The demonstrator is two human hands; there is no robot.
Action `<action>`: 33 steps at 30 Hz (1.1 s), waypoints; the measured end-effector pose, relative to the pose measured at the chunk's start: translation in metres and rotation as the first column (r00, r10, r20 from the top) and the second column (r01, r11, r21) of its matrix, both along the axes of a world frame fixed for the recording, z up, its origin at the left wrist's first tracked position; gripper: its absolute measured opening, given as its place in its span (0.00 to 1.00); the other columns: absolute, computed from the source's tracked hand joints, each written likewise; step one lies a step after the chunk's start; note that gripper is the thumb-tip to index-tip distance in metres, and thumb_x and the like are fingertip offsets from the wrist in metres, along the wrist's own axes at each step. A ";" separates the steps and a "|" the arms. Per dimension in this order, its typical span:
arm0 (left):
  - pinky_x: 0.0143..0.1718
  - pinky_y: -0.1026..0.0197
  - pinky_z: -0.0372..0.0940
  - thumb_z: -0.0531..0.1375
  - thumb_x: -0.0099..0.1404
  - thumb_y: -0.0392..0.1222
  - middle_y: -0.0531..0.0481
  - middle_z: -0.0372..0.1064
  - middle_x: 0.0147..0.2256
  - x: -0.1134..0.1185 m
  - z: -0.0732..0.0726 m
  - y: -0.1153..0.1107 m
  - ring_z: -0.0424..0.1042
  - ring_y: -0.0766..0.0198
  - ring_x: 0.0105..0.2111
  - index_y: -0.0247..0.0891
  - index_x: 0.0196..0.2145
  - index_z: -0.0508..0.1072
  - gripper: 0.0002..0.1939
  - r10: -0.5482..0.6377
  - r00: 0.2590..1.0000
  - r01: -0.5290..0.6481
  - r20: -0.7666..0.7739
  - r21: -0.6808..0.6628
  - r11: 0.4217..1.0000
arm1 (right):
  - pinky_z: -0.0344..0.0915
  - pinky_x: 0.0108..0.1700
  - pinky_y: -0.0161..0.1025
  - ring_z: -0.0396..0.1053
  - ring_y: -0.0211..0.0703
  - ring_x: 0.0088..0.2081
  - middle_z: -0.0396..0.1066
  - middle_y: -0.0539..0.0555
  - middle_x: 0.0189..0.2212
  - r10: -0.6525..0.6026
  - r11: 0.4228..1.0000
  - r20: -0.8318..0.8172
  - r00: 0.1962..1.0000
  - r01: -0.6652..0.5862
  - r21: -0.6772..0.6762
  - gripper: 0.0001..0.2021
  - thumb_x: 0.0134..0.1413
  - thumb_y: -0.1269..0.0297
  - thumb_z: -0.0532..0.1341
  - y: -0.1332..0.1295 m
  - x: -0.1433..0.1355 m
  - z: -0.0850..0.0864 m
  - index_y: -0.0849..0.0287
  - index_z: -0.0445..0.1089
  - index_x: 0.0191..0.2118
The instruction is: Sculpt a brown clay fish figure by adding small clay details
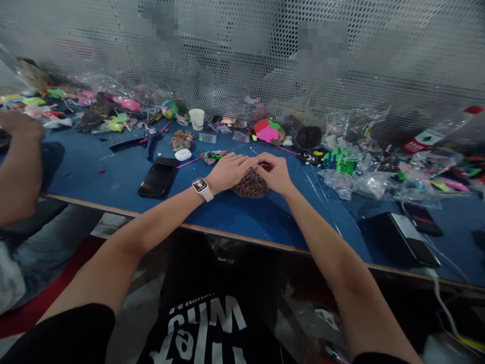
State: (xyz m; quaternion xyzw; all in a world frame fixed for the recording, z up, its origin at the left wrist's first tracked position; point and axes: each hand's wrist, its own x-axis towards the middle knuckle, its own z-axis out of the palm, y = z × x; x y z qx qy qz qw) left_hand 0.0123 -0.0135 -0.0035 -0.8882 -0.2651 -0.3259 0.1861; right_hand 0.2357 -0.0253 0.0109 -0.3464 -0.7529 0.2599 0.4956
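A brown lump with a bumpy, scale-like surface [250, 186] sits on the blue table in front of me. My left hand [230, 171] lies over its upper left side, fingers stretched out and close together. On the other side, my right hand [275, 173] curls over the top right, thumb and fingers pinched near my left fingertips. Whatever is between those fingers is too small to see. Just behind my left hand lies a multicoloured patterned piece [213, 157]. A black phone [158, 177] and a white earbud case [183, 154] rest to the left.
Bags and coloured clay pieces [356, 182] crowd the right, near a red-capped bottle [435, 134]. A white cup [196, 119] stands by the perforated metal partition [235, 55]. A black box [394, 240] with a cable is at right. Another person's arm [20, 167] rests at left.
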 end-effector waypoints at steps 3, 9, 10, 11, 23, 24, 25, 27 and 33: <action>0.48 0.53 0.72 0.53 0.88 0.38 0.38 0.88 0.51 0.002 -0.001 0.001 0.87 0.53 0.47 0.37 0.63 0.78 0.16 0.040 0.999 -0.039 0.011 -0.084 0.996 | 0.72 0.36 0.47 0.75 0.47 0.33 0.81 0.53 0.32 -0.060 0.998 -0.025 0.998 0.060 0.018 0.29 0.58 0.26 0.76 -0.001 -0.002 0.002 0.51 0.81 0.32; 0.45 0.55 0.75 0.55 0.88 0.41 0.37 0.88 0.54 0.003 0.002 0.001 0.89 0.52 0.48 0.38 0.67 0.76 0.18 0.040 0.998 -0.029 0.056 -0.194 0.980 | 0.71 0.33 0.46 0.72 0.45 0.28 0.80 0.52 0.30 -0.083 0.996 -0.050 0.995 0.082 -0.030 0.31 0.53 0.24 0.77 0.004 0.001 0.003 0.51 0.79 0.32; 0.45 0.55 0.75 0.55 0.89 0.43 0.37 0.88 0.53 0.002 0.003 0.001 0.89 0.52 0.48 0.38 0.69 0.75 0.19 0.057 0.996 -0.041 0.067 -0.216 0.975 | 0.70 0.32 0.46 0.72 0.44 0.27 0.80 0.51 0.29 -0.093 0.995 -0.064 0.994 0.091 -0.037 0.32 0.53 0.23 0.77 0.006 0.004 0.003 0.50 0.79 0.33; 0.44 0.56 0.74 0.55 0.89 0.44 0.38 0.88 0.52 0.002 0.005 0.001 0.89 0.52 0.47 0.38 0.70 0.74 0.20 0.078 0.994 -0.058 0.076 -0.242 0.969 | 0.70 0.31 0.46 0.72 0.44 0.27 0.79 0.51 0.29 -0.108 0.994 -0.082 0.991 0.105 -0.040 0.32 0.53 0.23 0.76 0.008 0.006 0.003 0.50 0.79 0.34; 0.54 0.55 0.77 0.58 0.85 0.37 0.43 0.87 0.51 -0.009 0.009 0.005 0.87 0.55 0.52 0.39 0.58 0.79 0.11 0.069 0.953 0.065 0.295 -0.420 0.905 | 0.74 0.30 0.47 0.74 0.44 0.24 0.81 0.51 0.30 -0.038 0.995 -0.066 0.997 0.032 -0.089 0.30 0.56 0.25 0.75 0.002 0.001 0.001 0.50 0.84 0.41; 0.55 0.54 0.77 0.58 0.84 0.35 0.42 0.87 0.52 -0.008 0.009 0.005 0.87 0.54 0.53 0.38 0.58 0.79 0.12 0.058 0.951 0.081 0.302 -0.426 0.901 | 0.75 0.31 0.48 0.74 0.45 0.24 0.82 0.51 0.31 -0.035 0.994 -0.065 0.997 0.028 -0.104 0.30 0.55 0.26 0.75 0.001 0.000 -0.001 0.49 0.84 0.41; 0.57 0.53 0.78 0.58 0.83 0.34 0.41 0.86 0.53 -0.008 0.009 0.004 0.86 0.54 0.54 0.38 0.58 0.79 0.13 0.039 0.952 0.101 0.305 -0.431 0.896 | 0.75 0.31 0.48 0.74 0.45 0.24 0.82 0.51 0.31 -0.036 0.993 -0.064 0.997 0.028 -0.115 0.29 0.56 0.27 0.76 0.001 -0.001 -0.003 0.49 0.83 0.42; 0.61 0.50 0.78 0.55 0.83 0.32 0.39 0.86 0.55 -0.006 0.009 0.003 0.86 0.53 0.57 0.36 0.62 0.79 0.17 -0.013 0.952 0.153 0.305 -0.440 0.885 | 0.74 0.31 0.47 0.75 0.46 0.25 0.83 0.51 0.33 -0.060 0.992 -0.057 0.997 0.054 -0.111 0.26 0.57 0.30 0.76 0.002 -0.001 -0.006 0.49 0.81 0.43; 0.65 0.48 0.79 0.50 0.81 0.29 0.33 0.83 0.62 -0.004 0.003 0.004 0.85 0.51 0.62 0.33 0.73 0.70 0.28 -0.113 0.941 0.262 0.320 -0.475 0.840 | 0.76 0.37 0.47 0.78 0.47 0.32 0.84 0.54 0.40 -0.150 0.986 0.060 0.987 0.145 0.086 0.18 0.64 0.42 0.73 0.002 0.005 -0.004 0.51 0.82 0.46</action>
